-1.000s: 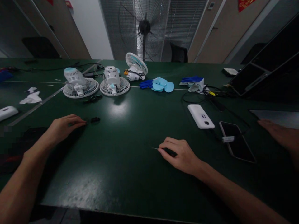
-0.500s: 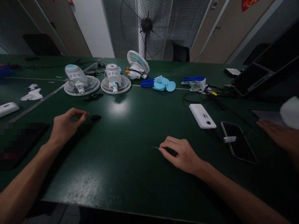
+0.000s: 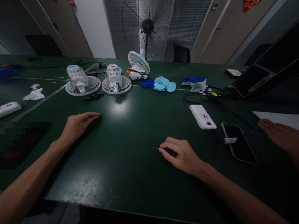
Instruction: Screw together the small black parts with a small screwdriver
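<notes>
My left hand [image 3: 78, 123] rests low over the green table at left, thumb and fingertips pinched together at the small black piece. Only a dark speck of that piece shows at the fingertips, so its kind is unclear. My right hand [image 3: 178, 154] lies right of the middle, wrapped around a small screwdriver [image 3: 172, 152] with a dark handle. Its thin metal shaft points left, clear of anything else. Beyond my left hand lie a bundle of black cable [image 3: 95, 96] and two white fans [image 3: 83, 85], both face down.
Further back are a third fan [image 3: 138, 65], light-blue fan blades [image 3: 164, 84] and blue-and-white gloves [image 3: 195, 83]. To the right lie a white power bank [image 3: 202, 116] and a phone [image 3: 240, 144] on the table [image 3: 130, 174]. Another person's hand [image 3: 277, 133] rests on paper at far right.
My left hand has moved right to the small black piece, and its fingertips now cover it. My right hand holds still with the screwdriver. More white paper shows near the other person's hand.
</notes>
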The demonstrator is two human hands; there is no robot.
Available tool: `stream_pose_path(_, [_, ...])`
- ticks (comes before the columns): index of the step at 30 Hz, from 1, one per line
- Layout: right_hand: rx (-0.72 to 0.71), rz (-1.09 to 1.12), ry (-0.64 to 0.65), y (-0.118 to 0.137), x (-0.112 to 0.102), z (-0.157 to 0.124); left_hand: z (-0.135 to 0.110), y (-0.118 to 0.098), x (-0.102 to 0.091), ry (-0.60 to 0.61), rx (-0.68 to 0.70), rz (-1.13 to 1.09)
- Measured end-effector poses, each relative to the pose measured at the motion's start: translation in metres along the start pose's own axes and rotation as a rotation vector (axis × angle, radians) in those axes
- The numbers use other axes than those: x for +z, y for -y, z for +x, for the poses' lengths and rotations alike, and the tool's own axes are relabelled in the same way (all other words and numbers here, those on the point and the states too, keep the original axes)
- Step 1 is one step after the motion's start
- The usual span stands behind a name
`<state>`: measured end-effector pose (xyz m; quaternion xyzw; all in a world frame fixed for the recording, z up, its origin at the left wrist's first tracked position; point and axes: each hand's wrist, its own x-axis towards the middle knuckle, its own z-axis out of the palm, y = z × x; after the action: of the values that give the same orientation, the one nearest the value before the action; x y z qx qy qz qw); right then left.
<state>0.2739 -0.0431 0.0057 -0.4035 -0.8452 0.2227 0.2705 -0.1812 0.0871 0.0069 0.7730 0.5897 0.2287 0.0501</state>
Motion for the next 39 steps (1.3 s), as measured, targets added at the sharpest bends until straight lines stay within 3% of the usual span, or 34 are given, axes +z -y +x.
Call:
stream_pose_path(6, [-0.012,-0.009,-0.011,0.001,0.0,0.0,-0.002,-0.003,0.0,-0.028,-0.067,-0.032])
stream_pose_path(17, [-0.001,-0.016,0.01,0.0,0.0,0.0,0.004,0.001,-0.002,0.053,0.117,-0.018])
stream_pose_path(28, [0.0,-0.016,0.014,0.0,0.0,-0.002,0.008,0.003,-0.003,0.071,0.069,-0.105])
stream_pose_path(33, [0.001,-0.024,0.011,0.0,0.0,-0.001,0.01,0.004,-0.001,0.084,-0.021,-0.195])
stream_pose_path(39, [0.001,-0.03,0.016,0.001,0.0,-0.001,0.015,-0.001,-0.007,0.157,-0.342,-0.393])
